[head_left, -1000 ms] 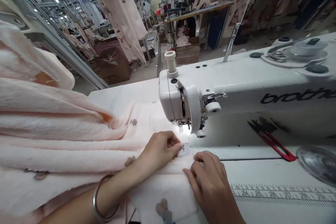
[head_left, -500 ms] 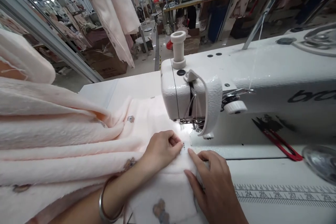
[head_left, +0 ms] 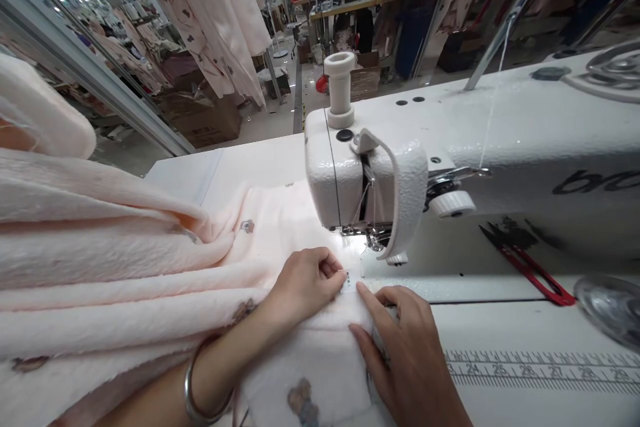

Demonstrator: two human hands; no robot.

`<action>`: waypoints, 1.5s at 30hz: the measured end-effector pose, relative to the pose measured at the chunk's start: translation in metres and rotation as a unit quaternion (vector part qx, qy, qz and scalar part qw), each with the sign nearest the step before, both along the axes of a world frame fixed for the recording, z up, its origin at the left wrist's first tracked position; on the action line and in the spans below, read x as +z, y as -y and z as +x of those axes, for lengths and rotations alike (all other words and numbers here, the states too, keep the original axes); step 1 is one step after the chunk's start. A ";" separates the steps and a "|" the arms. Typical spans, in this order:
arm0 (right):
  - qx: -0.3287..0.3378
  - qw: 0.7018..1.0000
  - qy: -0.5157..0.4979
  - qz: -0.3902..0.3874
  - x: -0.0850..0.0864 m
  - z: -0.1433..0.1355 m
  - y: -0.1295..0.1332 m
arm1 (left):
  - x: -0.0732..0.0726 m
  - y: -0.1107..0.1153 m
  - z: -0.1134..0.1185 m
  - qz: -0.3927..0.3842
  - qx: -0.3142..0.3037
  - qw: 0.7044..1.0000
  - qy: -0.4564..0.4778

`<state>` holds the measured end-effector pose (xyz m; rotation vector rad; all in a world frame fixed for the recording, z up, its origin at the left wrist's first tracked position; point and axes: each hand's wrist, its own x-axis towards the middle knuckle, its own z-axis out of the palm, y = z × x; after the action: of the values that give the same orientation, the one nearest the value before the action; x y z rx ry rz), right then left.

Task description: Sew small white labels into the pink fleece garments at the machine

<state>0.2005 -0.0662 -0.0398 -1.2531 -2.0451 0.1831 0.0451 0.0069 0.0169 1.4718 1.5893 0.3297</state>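
Centrally, the label (head_left: 349, 282) lies on the cloth (head_left: 130, 310), in front of the machine (head_left: 465, 127) and just right of the left hand's (head_left: 303, 287) fingertips. The left hand is the nearer: its thumb and index finger are together, pinching the label's left edge. The right hand (head_left: 413, 340) rests at the cloth's right edge, index fingertip just beside the label, thumb and index finger apart. The label's printed marks run up and down the frame; its long axis cannot be told, as its outline merges with the cloth. Count: one label, one machine, two hands, one bracelet (head_left: 189, 390) on the left wrist. On the worktop (head_left: 500, 333): one pair of snips (head_left: 543, 278), right of frame, and one printed scale (head_left: 540, 371), lower right. The number of cloth pieces cannot be told.
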 end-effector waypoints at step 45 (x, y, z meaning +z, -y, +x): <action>0.012 0.987 0.158 0.010 0.005 0.008 -0.026 | -0.015 0.025 -0.042 0.415 -0.409 0.786 -0.209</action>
<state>0.2081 -0.0400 -0.0351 -1.3121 -2.3231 -0.0287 0.0026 -0.0185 0.0023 2.9281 0.9321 0.1881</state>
